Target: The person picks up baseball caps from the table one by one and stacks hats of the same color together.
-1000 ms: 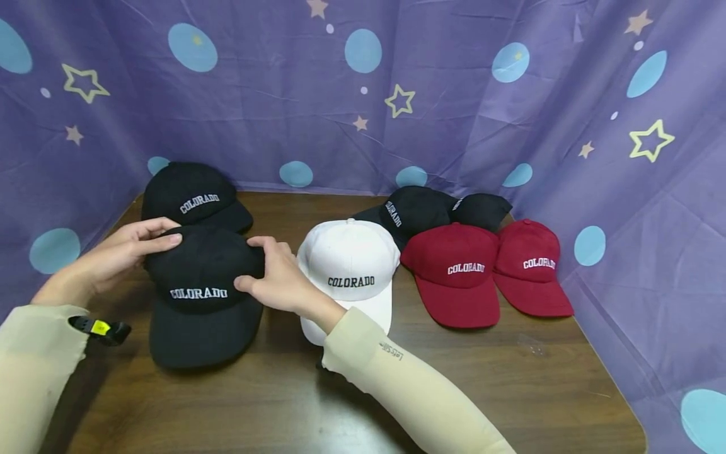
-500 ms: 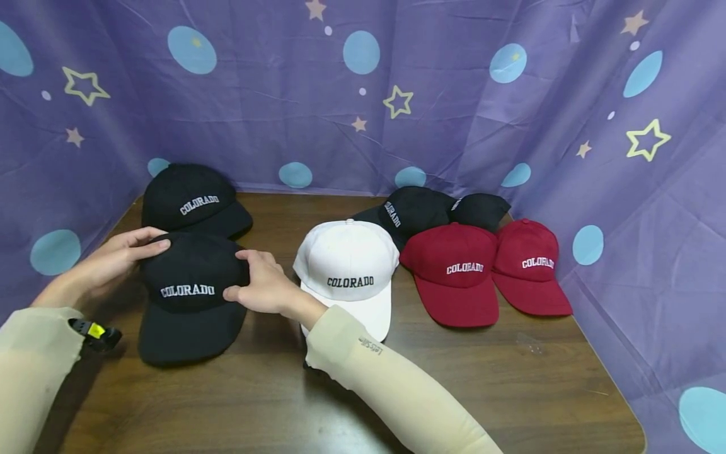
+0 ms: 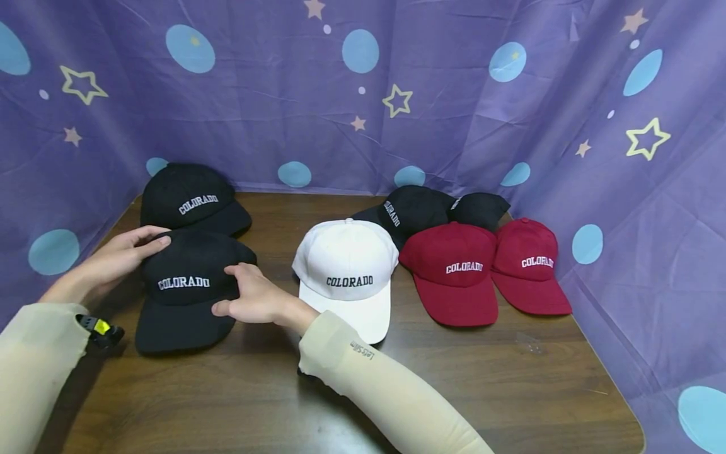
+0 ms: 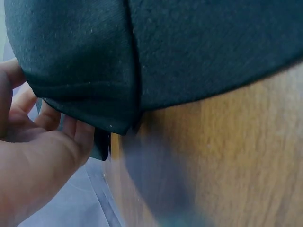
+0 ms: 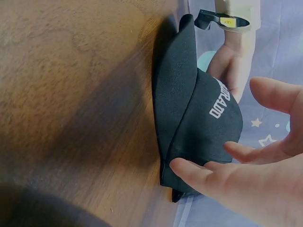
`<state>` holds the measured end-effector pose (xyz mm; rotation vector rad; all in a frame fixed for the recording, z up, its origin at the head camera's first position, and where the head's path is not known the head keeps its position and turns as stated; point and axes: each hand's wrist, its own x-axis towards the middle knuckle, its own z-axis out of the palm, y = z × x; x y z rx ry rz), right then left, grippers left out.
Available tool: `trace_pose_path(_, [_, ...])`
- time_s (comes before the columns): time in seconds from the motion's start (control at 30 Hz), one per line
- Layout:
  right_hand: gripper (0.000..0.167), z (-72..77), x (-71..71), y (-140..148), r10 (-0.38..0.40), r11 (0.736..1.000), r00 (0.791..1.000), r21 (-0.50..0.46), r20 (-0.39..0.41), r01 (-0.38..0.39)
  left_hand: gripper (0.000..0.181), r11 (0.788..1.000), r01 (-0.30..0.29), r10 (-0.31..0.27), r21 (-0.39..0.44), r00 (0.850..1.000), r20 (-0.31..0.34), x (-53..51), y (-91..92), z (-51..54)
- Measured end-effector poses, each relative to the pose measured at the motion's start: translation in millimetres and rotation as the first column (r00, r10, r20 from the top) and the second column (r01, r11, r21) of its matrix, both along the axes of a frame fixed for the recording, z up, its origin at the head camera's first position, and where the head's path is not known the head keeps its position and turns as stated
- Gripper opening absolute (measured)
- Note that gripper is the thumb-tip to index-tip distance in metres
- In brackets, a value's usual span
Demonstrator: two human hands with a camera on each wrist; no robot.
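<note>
Gripping the front-left black cap on the table with the left hand, resting the right hand relaxed opposite, probably handling something light and soft, best held by the crown's sides.

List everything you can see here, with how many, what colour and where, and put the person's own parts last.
front-left cap: 1, black, left side of the table, between the hands
back-left cap: 1, black, just behind the front-left cap
back-right caps: 2, black, behind the white and red caps
white cap: 1, white, middle
red caps: 2, red, right side, side by side
clear scrap: 1, see-through, in front of the red caps
table: 1, brown, under the caps
curtain: 1, patterned purple, behind and beside the table
wrist strap: 1, black and yellow, left wrist
sleeves: 2, cream, both arms
left hand: 1, bare, gripping the front-left cap
right hand: 1, bare, at that cap's other side
</note>
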<state>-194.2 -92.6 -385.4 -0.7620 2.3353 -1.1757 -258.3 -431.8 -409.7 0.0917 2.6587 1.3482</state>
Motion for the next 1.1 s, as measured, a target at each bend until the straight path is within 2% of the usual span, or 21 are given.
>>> trace_pose_path(0.13, [0.074, -0.3, -0.2, 3, -0.002, 1.000, 1.000, -0.005, 0.017, 0.002, 0.056, 0.995, -0.007, 0.004, -0.101, 1.000, -0.023, -2.9, 0.5, 0.8])
trace_pose_path(0.27, [0.074, 3.1, 0.1, 10, 0.002, 0.999, 1.000, -0.032, 0.022, -0.001, 0.060, 0.986, -0.022, 0.012, -0.166, 0.998, -0.060, -3.9, -0.7, 2.7])
trace_pose_path(0.5, [0.071, 22.4, -1.2, 39, -0.003, 0.991, 1.000, -0.134, -0.010, 0.001, 0.064, 0.984, -0.063, 0.053, -0.169, 0.997, -0.061, -4.1, -4.5, 10.3])
trace_pose_path(0.67, [0.069, 40.9, -2.3, 73, -0.024, 0.958, 0.999, -0.286, 0.029, 0.031, 0.068, 0.981, -0.097, 0.082, -0.168, 0.992, -0.095, -6.9, -8.2, 18.0])
trace_pose_path(0.77, [0.068, 51.2, -3.5, 93, -0.051, 0.936, 0.999, -0.347, 0.017, 0.054, 0.073, 0.975, -0.119, 0.097, -0.187, 0.988, -0.122, -10.4, -9.3, 23.3])
trace_pose_path(0.93, [0.064, 61.7, -7.9, 123, -0.145, 0.904, 0.987, -0.414, -0.067, 0.105, 0.078, 0.965, -0.176, 0.148, -0.195, 0.978, -0.150, -20.3, -10.2, 28.7])
trace_pose_path(1.1, [0.059, 64.2, -16.3, 154, -0.253, 0.866, 0.950, -0.480, -0.185, 0.137, 0.085, 0.968, -0.198, 0.178, -0.155, 0.974, -0.138, -31.8, -10.6, 30.6])
